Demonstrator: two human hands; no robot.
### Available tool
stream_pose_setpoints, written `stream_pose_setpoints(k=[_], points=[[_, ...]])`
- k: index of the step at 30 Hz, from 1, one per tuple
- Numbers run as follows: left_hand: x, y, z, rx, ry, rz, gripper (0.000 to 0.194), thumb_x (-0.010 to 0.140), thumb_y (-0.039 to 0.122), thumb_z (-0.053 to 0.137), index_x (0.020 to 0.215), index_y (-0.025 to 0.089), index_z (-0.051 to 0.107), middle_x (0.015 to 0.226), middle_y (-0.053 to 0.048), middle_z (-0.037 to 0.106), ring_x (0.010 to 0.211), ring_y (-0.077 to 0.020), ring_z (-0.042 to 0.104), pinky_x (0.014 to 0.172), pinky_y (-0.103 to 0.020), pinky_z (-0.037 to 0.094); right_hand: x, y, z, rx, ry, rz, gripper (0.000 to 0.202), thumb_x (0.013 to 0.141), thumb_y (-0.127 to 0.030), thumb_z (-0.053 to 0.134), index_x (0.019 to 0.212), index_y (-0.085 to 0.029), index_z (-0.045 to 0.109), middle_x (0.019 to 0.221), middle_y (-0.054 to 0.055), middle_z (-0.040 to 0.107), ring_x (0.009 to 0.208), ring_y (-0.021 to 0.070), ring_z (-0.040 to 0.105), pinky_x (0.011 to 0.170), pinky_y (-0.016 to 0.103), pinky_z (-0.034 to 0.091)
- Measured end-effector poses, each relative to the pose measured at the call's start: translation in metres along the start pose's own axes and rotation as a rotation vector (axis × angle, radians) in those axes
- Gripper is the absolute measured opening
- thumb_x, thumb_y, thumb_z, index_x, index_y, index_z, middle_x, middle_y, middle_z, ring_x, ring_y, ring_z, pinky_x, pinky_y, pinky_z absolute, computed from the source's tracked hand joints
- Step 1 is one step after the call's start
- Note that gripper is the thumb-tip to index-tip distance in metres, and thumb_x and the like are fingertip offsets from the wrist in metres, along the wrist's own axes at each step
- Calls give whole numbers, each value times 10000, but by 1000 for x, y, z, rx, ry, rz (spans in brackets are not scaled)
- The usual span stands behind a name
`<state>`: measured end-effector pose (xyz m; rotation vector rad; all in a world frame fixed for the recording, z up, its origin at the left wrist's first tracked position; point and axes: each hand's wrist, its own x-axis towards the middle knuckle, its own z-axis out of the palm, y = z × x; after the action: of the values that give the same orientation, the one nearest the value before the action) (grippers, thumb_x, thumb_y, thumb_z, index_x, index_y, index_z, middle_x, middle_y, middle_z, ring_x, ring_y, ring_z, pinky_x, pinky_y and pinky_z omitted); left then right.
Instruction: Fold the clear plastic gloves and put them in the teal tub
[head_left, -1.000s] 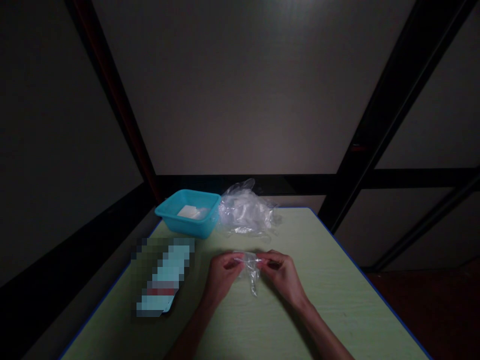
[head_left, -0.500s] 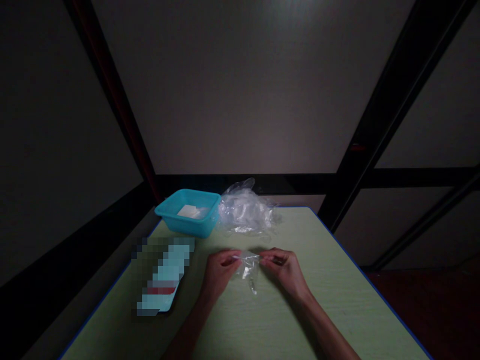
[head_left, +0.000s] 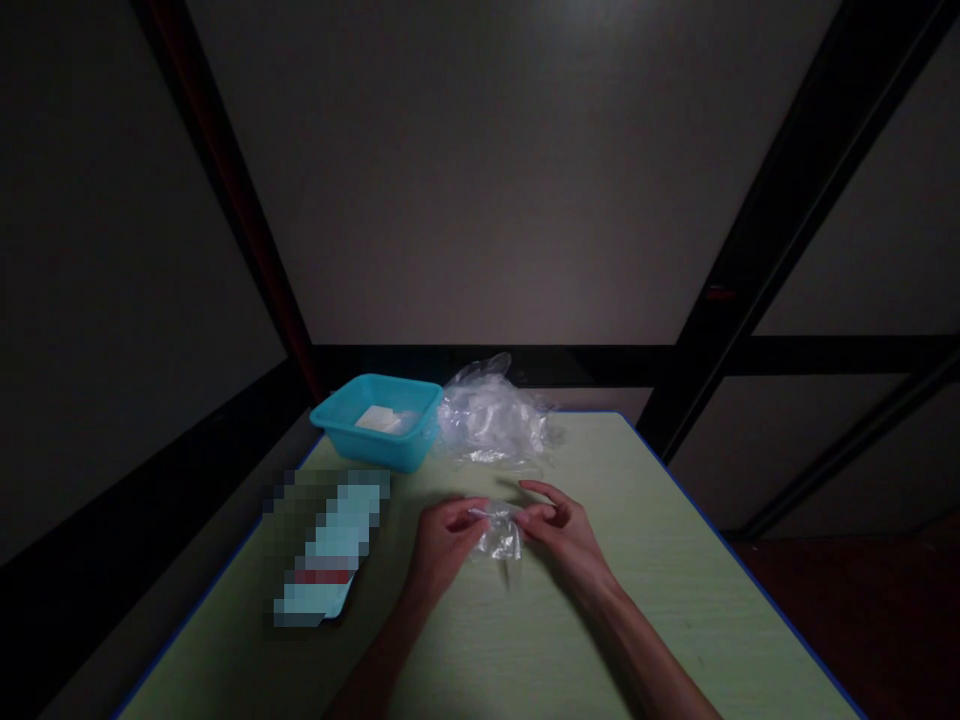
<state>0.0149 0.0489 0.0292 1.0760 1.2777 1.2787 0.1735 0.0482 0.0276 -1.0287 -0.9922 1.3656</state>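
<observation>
A small clear plastic bag (head_left: 501,540) hangs between my two hands, just above the green table (head_left: 637,620). My left hand (head_left: 442,545) pinches its upper left edge between thumb and fingers. At its upper right edge, my right hand (head_left: 570,535) grips the plastic between thumb and a bent finger, with the index finger stretched out and away. Whether the bag holds anything cannot be made out.
A blue basket (head_left: 379,448) with white items inside stands at the back left. Beside it lies a heap of clear plastic bags (head_left: 495,420). A pixelated light-blue flat object (head_left: 337,545) lies on the left. A wall rises behind the table.
My right index finger has lifted and straightened away from the bag. The bag's upper edge has slackened, and its lower part hangs shorter and more crumpled.
</observation>
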Motion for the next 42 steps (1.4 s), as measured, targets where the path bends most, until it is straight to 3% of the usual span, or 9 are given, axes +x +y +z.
stream_pose_setpoints(k=[8,17,36,40,42], points=[[0,-3,-1,-13,-36,-17,276,479,174,723,745,101,730,685,-75,722,670,-234,671,610,-271,516,3,5,1,-49,58,-98,427,470,-341,800,822,-152,649,440,-53,538,402,73,410,410,201,303],[2,-2,-3,-16,-31,-5,276,478,175,736,747,114,733,704,-72,728,696,-243,675,619,-272,520,-1,2,1,-146,-30,-117,284,483,-312,798,708,-157,720,590,16,658,527,134,560,520,252,448],[-2,2,0,18,15,20,176,474,153,675,646,132,701,599,-31,691,620,-206,651,561,-243,494,-3,2,0,-403,-34,-304,56,618,-203,669,568,-179,661,637,20,590,629,159,543,587,261,429],[-4,6,1,-8,-10,2,223,458,184,723,673,131,694,566,-15,668,567,-185,627,541,-241,477,-3,0,0,-277,-120,-321,64,642,-176,649,612,-193,596,897,53,651,893,206,573,784,307,409],[-5,9,0,-32,-30,-4,282,442,203,752,708,130,690,572,-10,662,567,-179,620,548,-239,474,-3,0,0,-130,-154,-240,105,651,-202,656,631,-197,553,894,44,661,863,198,585,747,293,409]])
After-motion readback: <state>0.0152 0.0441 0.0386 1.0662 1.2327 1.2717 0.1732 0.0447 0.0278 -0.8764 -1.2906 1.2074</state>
